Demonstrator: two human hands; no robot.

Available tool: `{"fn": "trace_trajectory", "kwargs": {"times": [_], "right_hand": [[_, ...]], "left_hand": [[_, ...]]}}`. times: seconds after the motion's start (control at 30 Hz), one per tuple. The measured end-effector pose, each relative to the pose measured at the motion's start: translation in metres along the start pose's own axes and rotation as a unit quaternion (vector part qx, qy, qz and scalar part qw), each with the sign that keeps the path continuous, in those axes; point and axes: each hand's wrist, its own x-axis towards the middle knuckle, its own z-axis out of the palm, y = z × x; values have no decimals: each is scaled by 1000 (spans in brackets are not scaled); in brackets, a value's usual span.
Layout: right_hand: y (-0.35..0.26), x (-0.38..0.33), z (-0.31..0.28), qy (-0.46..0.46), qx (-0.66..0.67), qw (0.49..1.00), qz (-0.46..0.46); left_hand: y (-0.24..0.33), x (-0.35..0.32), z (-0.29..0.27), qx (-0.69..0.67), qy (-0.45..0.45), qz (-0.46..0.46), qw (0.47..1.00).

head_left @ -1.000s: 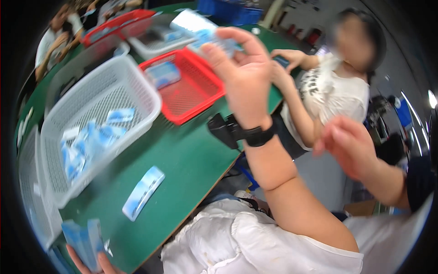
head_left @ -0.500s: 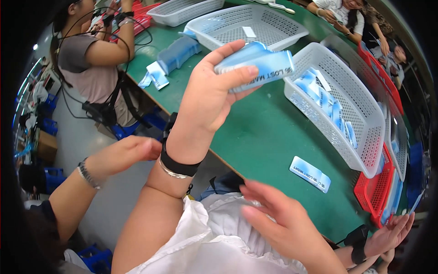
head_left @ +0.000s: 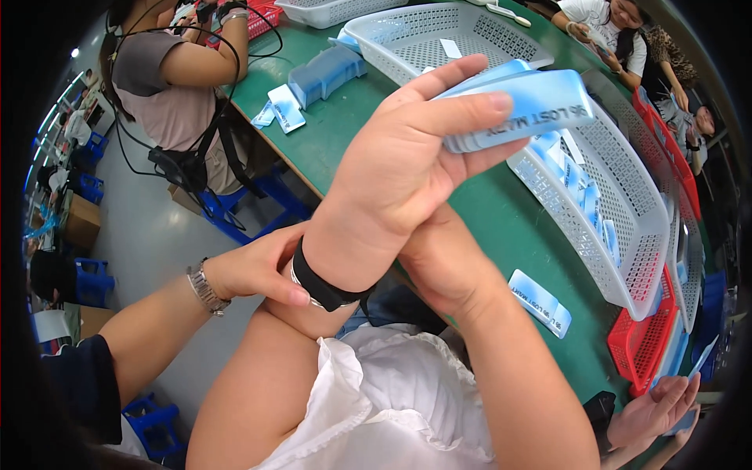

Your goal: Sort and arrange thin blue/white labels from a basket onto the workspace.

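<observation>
By the white perforated plastic basket (head_left: 630,176), your left hand (head_left: 415,149) pinches flat blue-and-white packets (head_left: 544,110); a co-worker's hand (head_left: 254,270) jolting that wrist (head_left: 356,239) could scatter them. Your right hand (head_left: 654,411): can't tell.

A factory workshop.
A long green worktable (head_left: 493,219) across the centre holds plastic baskets (head_left: 627,184); people (head_left: 164,110) sit around it, upper left and right; blue stools (head_left: 270,205) stand at left.

Packets (head_left: 581,186) in basket (head_left: 627,184) on table (head_left: 497,235)
</observation>
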Motion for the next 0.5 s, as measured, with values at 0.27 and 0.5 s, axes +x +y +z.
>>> {"fn": "trace_trajectory", "kwargs": {"times": [0.27,0.5], "right_hand": [[10,-2,-12,-63,42,996,39],[7,0,-17,-109,73,988,77]], "left_hand": [[-6,-17,17,-34,-70,-30,997],[89,-128,-105,538,-203,-171,800]]}}
